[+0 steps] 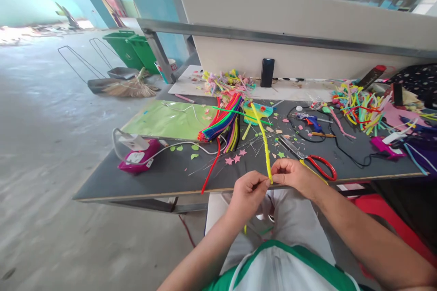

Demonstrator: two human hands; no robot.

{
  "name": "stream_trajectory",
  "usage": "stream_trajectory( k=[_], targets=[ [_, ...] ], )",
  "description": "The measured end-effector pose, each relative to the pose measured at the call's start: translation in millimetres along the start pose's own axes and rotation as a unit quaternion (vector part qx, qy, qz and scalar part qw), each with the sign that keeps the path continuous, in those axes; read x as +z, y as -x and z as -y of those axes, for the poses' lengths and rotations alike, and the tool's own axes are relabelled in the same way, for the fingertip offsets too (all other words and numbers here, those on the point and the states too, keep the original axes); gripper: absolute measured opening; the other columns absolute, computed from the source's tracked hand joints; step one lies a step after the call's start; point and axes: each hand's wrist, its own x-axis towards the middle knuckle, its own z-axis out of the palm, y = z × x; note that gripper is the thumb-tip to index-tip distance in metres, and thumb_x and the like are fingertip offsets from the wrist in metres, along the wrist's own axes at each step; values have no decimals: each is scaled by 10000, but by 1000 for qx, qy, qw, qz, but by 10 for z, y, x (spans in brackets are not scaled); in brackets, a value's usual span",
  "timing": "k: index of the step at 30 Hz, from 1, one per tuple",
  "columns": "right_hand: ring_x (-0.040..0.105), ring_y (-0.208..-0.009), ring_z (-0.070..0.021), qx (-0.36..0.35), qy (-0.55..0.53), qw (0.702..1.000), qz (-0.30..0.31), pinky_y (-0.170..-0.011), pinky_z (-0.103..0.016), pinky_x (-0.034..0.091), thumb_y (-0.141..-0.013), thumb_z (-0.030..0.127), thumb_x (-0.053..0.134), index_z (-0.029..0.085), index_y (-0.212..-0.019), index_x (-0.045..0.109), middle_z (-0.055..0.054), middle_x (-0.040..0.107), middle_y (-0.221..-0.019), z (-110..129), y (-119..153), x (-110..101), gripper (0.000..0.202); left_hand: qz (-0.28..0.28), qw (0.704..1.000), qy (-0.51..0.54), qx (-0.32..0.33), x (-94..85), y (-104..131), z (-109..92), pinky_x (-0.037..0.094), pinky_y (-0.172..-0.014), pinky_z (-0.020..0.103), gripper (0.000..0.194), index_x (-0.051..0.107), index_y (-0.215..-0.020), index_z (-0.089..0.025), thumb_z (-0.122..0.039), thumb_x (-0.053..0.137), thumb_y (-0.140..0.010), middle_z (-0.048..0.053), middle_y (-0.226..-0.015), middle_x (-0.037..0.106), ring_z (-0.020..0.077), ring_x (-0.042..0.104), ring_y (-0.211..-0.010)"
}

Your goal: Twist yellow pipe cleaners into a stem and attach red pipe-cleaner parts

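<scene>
A yellow pipe cleaner (264, 141) stretches up and away from my fingers, slightly bumpy along its length. Its near end is pinched by my left hand (251, 190) and my right hand (290, 173), both closed, at the table's front edge. Just right of my right hand lies a pair of scissors (319, 166) with red and yellow handles. Beyond my hands, a bundle of multicoloured pipe cleaners (223, 120) rests on the table, with a single red pipe cleaner (210, 173) nearer the edge.
Pink paper stars (232, 159) and scraps are scattered over the dark table (112, 186). A glue gun (313, 122) with its cord lies to the right. Magenta power strips (139, 157) sit at both sides. A phone (267, 72) leans on the back board.
</scene>
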Motion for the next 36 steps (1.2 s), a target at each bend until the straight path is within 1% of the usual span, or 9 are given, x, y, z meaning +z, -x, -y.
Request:
stream_trajectory(
  k=[4,9,13,16,21,24,28,31,36],
  targets=[
    [484,-623,-96,6,33,999,-20,-565,-221,362,-735,382,701,163,-794,588,27,547,-695,-22,-101,1,253,22,982,-159,96,-76,-107,-2,331,-604,230,218,583,-666,-161,-177,485,-860,21,-652,524,121,479,-648],
    [495,-549,-109,12,107,992,-61,-525,-235,375,-702,399,704,164,-710,587,29,546,-603,-86,-242,17,263,61,954,-253,146,-110,-185,3,331,-619,251,245,575,-685,-170,-159,427,-880,49,-698,538,142,481,-665],
    [499,-530,-128,6,171,980,-101,-510,-246,363,-723,357,662,164,-668,633,18,553,-533,-91,-240,-3,202,57,964,-227,124,-92,-238,-1,351,-642,251,202,632,-727,-181,-166,478,-857,54,-710,583,153,518,-695],
    [514,-575,-141,-9,192,975,-108,-523,-247,364,-733,337,643,164,-699,661,4,588,-582,-87,-197,-55,177,50,975,-199,90,-72,-270,-3,360,-641,245,155,658,-732,-185,-166,535,-824,48,-710,606,151,531,-691],
    [503,-605,-137,-15,234,969,-77,-542,-240,361,-732,277,628,165,-672,656,5,598,-606,-77,-102,-150,130,127,976,-150,94,-9,-297,-3,388,-700,252,205,677,-767,-192,-166,491,-848,61,-768,625,161,549,-753],
    [489,-591,-131,-2,221,972,-75,-533,-237,350,-725,268,631,164,-666,646,10,581,-591,-76,-32,-186,120,131,979,-132,89,65,-300,1,394,-721,259,203,672,-761,-187,-162,487,-842,61,-774,621,165,548,-771],
    [492,-605,-122,-4,112,993,-40,-569,-234,377,-734,271,623,161,-684,612,14,566,-620,-87,42,-211,122,112,991,-72,-3,157,-284,12,386,-670,247,134,663,-709,-161,-164,553,-785,35,-708,606,146,536,-707],
    [471,-596,-114,-39,44,998,-7,-568,-233,382,-739,336,652,159,-678,586,15,539,-619,-127,46,-224,199,115,985,58,-116,192,-255,45,355,-595,223,103,659,-713,-139,-229,623,-747,8,-654,568,106,484,-614],
    [500,-627,-126,-141,16,988,63,-592,-246,398,-795,408,643,155,-709,588,-7,565,-662,-234,-19,-231,273,134,909,289,-268,226,-191,108,170,-436,204,259,635,-705,-110,-321,759,-619,-36,-533,450,37,293,-439]
  ],
)
